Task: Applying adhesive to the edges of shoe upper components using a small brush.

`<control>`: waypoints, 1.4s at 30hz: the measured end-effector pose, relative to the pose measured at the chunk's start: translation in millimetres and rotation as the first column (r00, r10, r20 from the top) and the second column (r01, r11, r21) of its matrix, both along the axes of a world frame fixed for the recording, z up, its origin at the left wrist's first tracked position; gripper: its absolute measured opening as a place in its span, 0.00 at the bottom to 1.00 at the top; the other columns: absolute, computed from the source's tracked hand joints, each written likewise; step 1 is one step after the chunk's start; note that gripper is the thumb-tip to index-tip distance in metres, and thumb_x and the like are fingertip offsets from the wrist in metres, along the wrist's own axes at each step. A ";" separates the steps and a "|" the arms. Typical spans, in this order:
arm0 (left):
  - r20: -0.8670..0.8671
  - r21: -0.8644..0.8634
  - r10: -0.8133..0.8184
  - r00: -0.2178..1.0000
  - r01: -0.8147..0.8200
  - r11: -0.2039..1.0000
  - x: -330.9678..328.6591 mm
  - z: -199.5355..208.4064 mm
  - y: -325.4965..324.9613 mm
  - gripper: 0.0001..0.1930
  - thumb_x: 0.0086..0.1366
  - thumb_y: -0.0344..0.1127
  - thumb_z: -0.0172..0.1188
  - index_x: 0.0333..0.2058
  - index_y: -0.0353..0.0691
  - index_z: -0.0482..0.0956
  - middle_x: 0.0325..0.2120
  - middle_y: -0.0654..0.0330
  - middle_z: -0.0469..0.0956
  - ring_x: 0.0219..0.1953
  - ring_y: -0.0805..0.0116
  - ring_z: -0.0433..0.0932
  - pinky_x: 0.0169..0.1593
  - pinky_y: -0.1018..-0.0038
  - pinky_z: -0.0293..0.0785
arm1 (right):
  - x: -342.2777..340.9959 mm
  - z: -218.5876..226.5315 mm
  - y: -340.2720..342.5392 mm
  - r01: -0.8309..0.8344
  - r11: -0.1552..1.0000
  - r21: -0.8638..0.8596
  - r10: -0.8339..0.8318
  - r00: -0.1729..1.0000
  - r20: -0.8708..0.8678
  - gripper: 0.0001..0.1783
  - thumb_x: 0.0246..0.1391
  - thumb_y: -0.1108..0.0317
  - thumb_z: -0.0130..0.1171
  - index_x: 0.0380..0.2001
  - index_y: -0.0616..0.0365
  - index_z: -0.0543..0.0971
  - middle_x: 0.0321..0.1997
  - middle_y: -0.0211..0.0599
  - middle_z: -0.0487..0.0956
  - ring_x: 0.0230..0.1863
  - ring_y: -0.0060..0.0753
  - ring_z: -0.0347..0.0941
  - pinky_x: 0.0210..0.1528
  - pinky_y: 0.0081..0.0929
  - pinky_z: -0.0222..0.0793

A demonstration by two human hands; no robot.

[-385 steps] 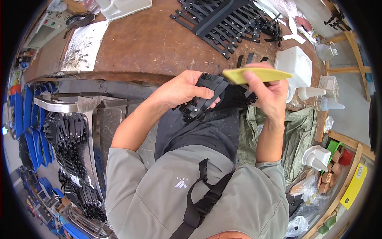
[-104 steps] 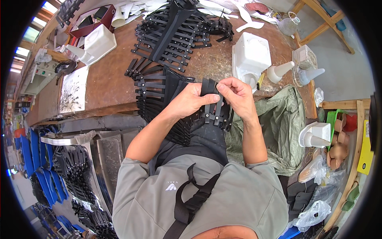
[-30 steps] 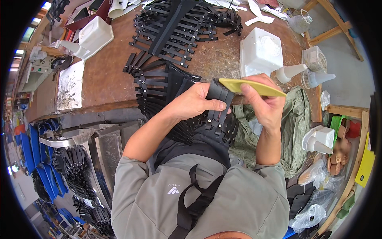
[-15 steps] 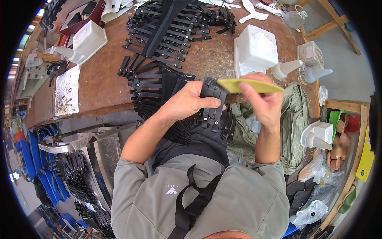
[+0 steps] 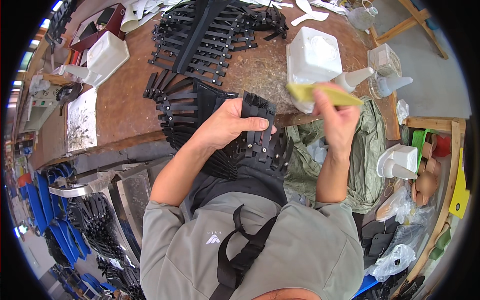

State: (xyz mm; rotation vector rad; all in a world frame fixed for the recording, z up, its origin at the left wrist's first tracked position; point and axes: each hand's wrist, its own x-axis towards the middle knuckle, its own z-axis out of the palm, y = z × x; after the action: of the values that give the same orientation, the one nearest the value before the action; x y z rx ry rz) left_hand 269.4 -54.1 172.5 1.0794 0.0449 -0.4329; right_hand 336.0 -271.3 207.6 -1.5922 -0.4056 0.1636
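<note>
My left hand (image 5: 224, 125) pinches a black strappy piece (image 5: 258, 106), thumb on top, with its frayed, shaggy dark end pointing away from me. Narrow straps with metal studs hang from its lower part over my lap. In my right hand (image 5: 337, 122) is a flat yellow piece (image 5: 301, 92), stiff-looking and blurred by motion; its exact kind I cannot make out. It is held apart from the black piece, to the right of it. More black studded strap pieces (image 5: 175, 117) fan out at the table's near edge, left of my left hand.
On the brown table (image 5: 122, 112) lie a heap of black strap pieces (image 5: 200, 40) and white scraps. White containers with cone spouts stand left (image 5: 107, 55) and right (image 5: 315, 52). Green cloth (image 5: 367, 155) hangs at my right. A metal-framed rack (image 5: 75, 187) stands at my left.
My right hand has moved the yellow piece to the right and away from the black piece's frayed end, uncovering that end. My left hand keeps its grip; the whole view shifts slightly.
</note>
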 end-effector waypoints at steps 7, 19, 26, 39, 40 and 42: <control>0.008 0.044 0.012 1.000 -0.012 0.999 -1.0 7.6 -3.6 0.09 0.57 0.28 0.63 0.36 0.32 0.77 0.30 0.55 0.81 0.31 0.72 0.79 0.37 0.76 0.76 | 2.4 11.2 15.0 -0.225 0.952 -0.206 0.285 0.896 0.340 0.09 0.51 0.75 0.61 0.37 0.64 0.80 0.32 0.32 0.77 0.31 0.20 0.70 0.32 0.17 0.65; 0.064 0.143 0.010 0.998 -0.019 0.990 -5.1 7.3 -9.6 0.07 0.57 0.29 0.63 0.34 0.33 0.78 0.28 0.57 0.82 0.29 0.74 0.79 0.37 0.77 0.75 | 9.7 1.1 15.8 0.201 0.978 -0.059 -0.171 0.929 0.329 0.09 0.53 0.73 0.60 0.37 0.63 0.79 0.32 0.35 0.78 0.31 0.19 0.71 0.33 0.19 0.67; -0.007 0.086 0.151 0.988 -0.150 0.985 -12.4 13.3 -1.3 0.08 0.57 0.29 0.62 0.34 0.32 0.76 0.30 0.52 0.81 0.29 0.68 0.80 0.35 0.72 0.79 | 29.8 -12.1 -51.2 0.196 0.955 -0.221 -0.191 0.981 0.042 0.12 0.54 0.67 0.60 0.38 0.64 0.77 0.29 0.27 0.76 0.27 0.17 0.69 0.29 0.18 0.65; 0.120 0.029 0.225 0.967 -0.230 0.973 -29.1 7.2 -1.0 0.06 0.59 0.28 0.60 0.34 0.32 0.79 0.30 0.53 0.81 0.30 0.68 0.80 0.37 0.72 0.78 | 57.5 -29.1 -41.3 0.262 0.642 -0.721 -0.051 0.952 0.301 0.20 0.53 0.56 0.56 0.38 0.65 0.74 0.35 0.56 0.77 0.40 0.56 0.74 0.41 0.44 0.68; 0.091 0.014 0.246 0.965 -0.248 0.969 -31.3 9.3 -0.6 0.07 0.59 0.29 0.61 0.34 0.31 0.79 0.30 0.54 0.81 0.32 0.69 0.79 0.39 0.71 0.77 | 52.7 -28.3 -36.9 0.348 0.609 -0.713 -0.073 0.920 0.386 0.21 0.53 0.55 0.57 0.40 0.65 0.73 0.37 0.55 0.77 0.41 0.56 0.74 0.40 0.45 0.67; 0.117 -0.005 0.293 0.949 -0.294 0.956 -33.1 9.3 -3.9 0.06 0.59 0.28 0.60 0.33 0.32 0.79 0.31 0.54 0.81 0.32 0.68 0.79 0.39 0.71 0.77 | 33.2 -25.6 -42.2 0.751 0.482 -0.451 -0.181 0.590 0.787 0.21 0.48 0.59 0.63 0.41 0.62 0.72 0.36 0.49 0.74 0.35 0.56 0.72 0.38 0.42 0.69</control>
State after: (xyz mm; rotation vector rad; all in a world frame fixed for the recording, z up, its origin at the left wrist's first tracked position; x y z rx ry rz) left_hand 236.3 -58.0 181.8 1.0883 0.1034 -0.1000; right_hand 369.2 -313.5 182.0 -2.5669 -0.3812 -0.8701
